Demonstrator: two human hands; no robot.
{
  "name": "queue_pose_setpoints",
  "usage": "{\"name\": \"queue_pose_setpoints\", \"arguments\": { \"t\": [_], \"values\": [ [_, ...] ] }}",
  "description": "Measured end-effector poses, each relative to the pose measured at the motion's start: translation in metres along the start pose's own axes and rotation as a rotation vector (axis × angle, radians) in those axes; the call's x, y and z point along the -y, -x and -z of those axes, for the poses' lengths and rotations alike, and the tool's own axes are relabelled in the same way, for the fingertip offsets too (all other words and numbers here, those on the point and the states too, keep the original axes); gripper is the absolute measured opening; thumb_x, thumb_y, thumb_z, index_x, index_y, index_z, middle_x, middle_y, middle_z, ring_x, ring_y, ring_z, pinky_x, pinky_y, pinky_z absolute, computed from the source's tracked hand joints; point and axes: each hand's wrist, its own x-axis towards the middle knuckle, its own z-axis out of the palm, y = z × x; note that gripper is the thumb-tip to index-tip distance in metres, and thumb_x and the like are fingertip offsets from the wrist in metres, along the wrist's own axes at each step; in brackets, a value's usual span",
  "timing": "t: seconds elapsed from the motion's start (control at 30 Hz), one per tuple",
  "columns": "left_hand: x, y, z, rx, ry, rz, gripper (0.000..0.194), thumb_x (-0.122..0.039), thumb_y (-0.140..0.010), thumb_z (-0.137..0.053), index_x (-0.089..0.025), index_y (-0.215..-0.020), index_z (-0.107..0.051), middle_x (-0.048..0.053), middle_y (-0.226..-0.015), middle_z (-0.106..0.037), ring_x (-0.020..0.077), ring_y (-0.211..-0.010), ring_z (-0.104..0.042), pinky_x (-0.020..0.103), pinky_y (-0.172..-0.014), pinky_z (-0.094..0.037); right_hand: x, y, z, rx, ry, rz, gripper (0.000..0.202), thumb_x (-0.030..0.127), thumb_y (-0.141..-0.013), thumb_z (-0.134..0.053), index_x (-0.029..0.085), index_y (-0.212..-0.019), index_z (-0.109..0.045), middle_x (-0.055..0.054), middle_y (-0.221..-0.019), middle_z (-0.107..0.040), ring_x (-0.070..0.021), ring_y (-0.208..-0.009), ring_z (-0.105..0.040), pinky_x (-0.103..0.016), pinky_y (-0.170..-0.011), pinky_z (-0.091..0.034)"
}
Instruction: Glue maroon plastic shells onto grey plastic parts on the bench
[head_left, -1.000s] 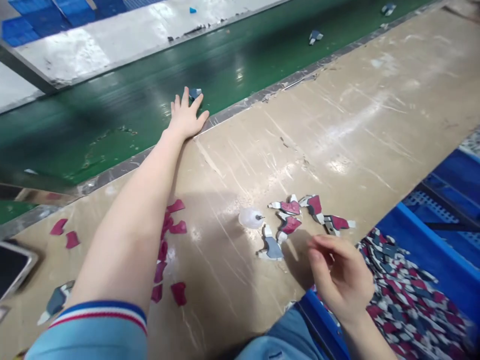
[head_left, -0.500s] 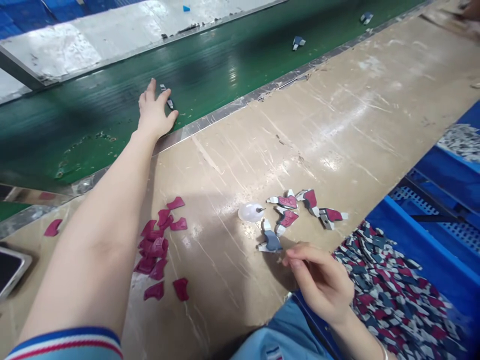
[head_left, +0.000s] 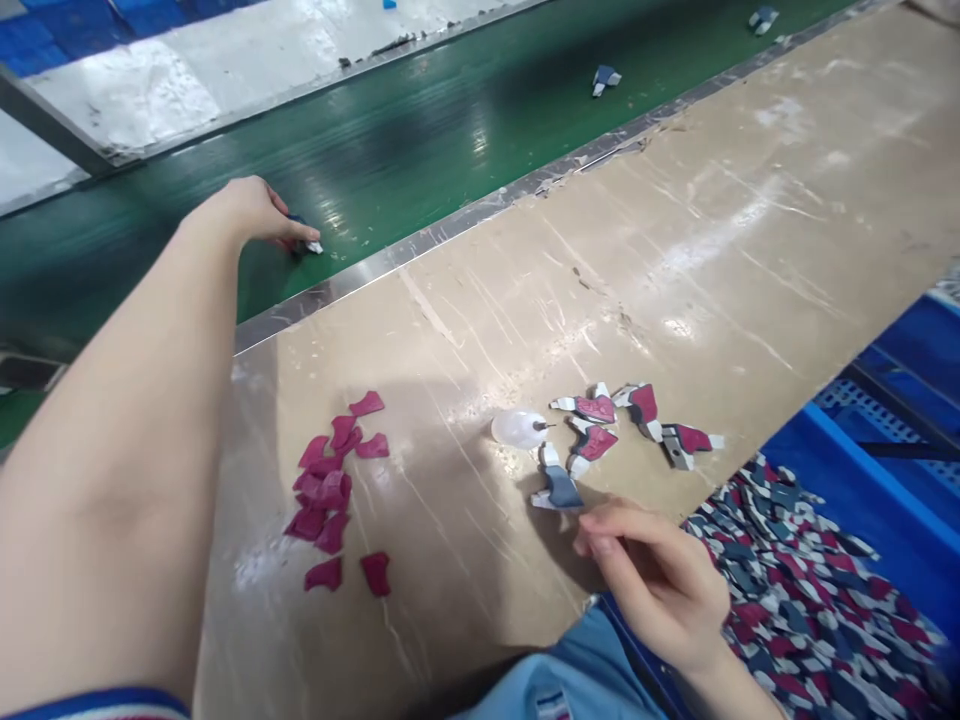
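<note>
Out over the green conveyor belt [head_left: 420,150], my left hand [head_left: 251,212] is closed on a small dark-blue and white plastic piece [head_left: 315,247], mostly hidden by the fingers. My right hand [head_left: 660,580] hovers at the near side of the table with thumb and forefinger pinched; whatever may be between them cannot be made out. Just beyond its fingertips lies a blue-grey and white plastic piece [head_left: 561,487]. Behind that are a small translucent bottle [head_left: 517,428] with a thin dark tip and several white pieces with maroon inlays [head_left: 596,441].
Loose maroon plastic inlays [head_left: 330,490] are heaped on the brown-covered table [head_left: 465,320]. At right, a blue bin [head_left: 847,480] holds many mixed pieces. Two more blue-and-white pieces [head_left: 606,79] sit farther along the belt. A metal edge strip [head_left: 450,228] divides belt from table.
My left hand, spread open over the belt before, has shifted left and closed on the piece there. My right hand keeps its pinch near the blue-grey piece. The view has shifted slightly.
</note>
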Motion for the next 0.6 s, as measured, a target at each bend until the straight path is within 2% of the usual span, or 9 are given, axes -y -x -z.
{"name": "queue_pose_setpoints", "arguments": {
  "t": [0.07, 0.17, 0.23, 0.3, 0.37, 0.43, 0.53, 0.6],
  "values": [
    [0.009, 0.026, 0.014, -0.008, -0.014, -0.007, 0.045, -0.016, -0.086, -0.093, 0.001, -0.119, -0.066, 0.01, -0.123, -0.082, 0.0261, -0.129, -0.068, 0.065, -0.128, -0.04, 0.0, 0.001, -0.006, 0.004, -0.124, -0.104, 0.016, 0.014, -0.104, -0.067, 0.025, -0.106, -0.079, 0.0, -0.069, -0.074, -0.0138, -0.054, -0.068, -0.022, -0.05, -0.054],
    [0.023, 0.084, 0.032, -0.013, 0.005, -0.047, 0.046, -0.018, -0.098, -0.072, -0.002, -0.14, -0.061, 0.007, -0.134, -0.075, 0.0248, -0.119, -0.077, 0.056, -0.118, -0.05, -0.001, 0.0, -0.018, 0.036, -0.442, -0.392, 0.008, 0.033, -0.105, -0.074, 0.028, -0.103, -0.08, 0.002, -0.065, -0.07, -0.0111, -0.047, -0.056, -0.02, -0.044, -0.044],
    [0.034, 0.131, 0.038, 0.027, 0.02, -0.083, 0.043, -0.027, -0.102, -0.061, -0.007, -0.139, -0.066, 0.0, -0.125, -0.074, 0.0209, -0.112, -0.079, 0.047, -0.112, -0.053, -0.003, -0.006, -0.026, 0.109, -0.676, -0.587, 0.019, 0.047, -0.1, -0.078, 0.029, -0.104, -0.08, 0.004, -0.063, -0.065, -0.0096, -0.043, -0.043, -0.022, -0.042, -0.039],
    [0.049, 0.182, 0.038, 0.017, 0.045, -0.146, 0.036, -0.034, -0.099, -0.066, -0.009, -0.124, -0.076, -0.002, -0.113, -0.075, 0.0187, -0.107, -0.075, 0.041, -0.109, -0.054, -0.006, -0.015, -0.034, 0.194, -0.867, -0.728, 0.039, 0.064, -0.093, -0.08, 0.028, -0.109, -0.08, 0.005, -0.066, -0.061, -0.009, -0.044, -0.031, -0.023, -0.041, -0.035],
    [0.067, 0.235, 0.031, -0.069, 0.131, -0.174, 0.028, -0.037, -0.094, -0.074, -0.013, -0.108, -0.079, 0.001, -0.105, -0.078, 0.0184, -0.096, -0.072, 0.035, -0.099, -0.057, -0.01, -0.025, -0.039, 0.26, -1.0, -0.806, 0.06, 0.079, -0.087, -0.077, 0.026, -0.114, -0.08, 0.006, -0.069, -0.055, -0.0089, -0.048, -0.02, -0.023, -0.04, -0.03],
    [0.085, 0.288, 0.019, -0.098, 0.216, -0.127, 0.019, -0.037, -0.084, -0.08, -0.019, -0.092, -0.078, 0.002, -0.093, -0.079, 0.0198, -0.082, -0.07, 0.031, -0.081, -0.059, -0.019, -0.033, -0.04, 0.301, -1.06, -0.82, 0.068, 0.083, -0.087, -0.074, 0.023, -0.119, -0.079, 0.007, -0.071, -0.048, -0.0096, -0.052, -0.012, -0.022, -0.039, -0.023],
    [0.103, 0.363, -0.007, -0.087, 0.381, 0.041, 0.022, -0.04, -0.079, -0.085, -0.023, -0.083, -0.073, 0.001, -0.079, -0.075, 0.0192, -0.069, -0.067, 0.03, -0.066, -0.057, -0.034, -0.045, -0.037, 0.336, -1.047, -0.752, 0.057, 0.072, -0.092, -0.078, 0.022, -0.121, -0.078, 0.01, -0.069, -0.039, -0.0102, -0.054, -0.008, -0.02, -0.04, -0.021],
    [0.106, 0.404, -0.028, -0.115, 0.597, 0.163, 0.028, -0.041, -0.082, -0.084, -0.022, -0.079, -0.064, 0.0, -0.083, -0.073, 0.0166, -0.068, -0.07, 0.027, -0.062, -0.059, -0.038, -0.052, -0.036, 0.34, -1.026, -0.735, 0.039, 0.058, -0.094, -0.083, 0.024, -0.114, -0.078, 0.011, -0.068, -0.035, -0.01, -0.053, -0.009, -0.018, -0.042, -0.022]
  ]
}}
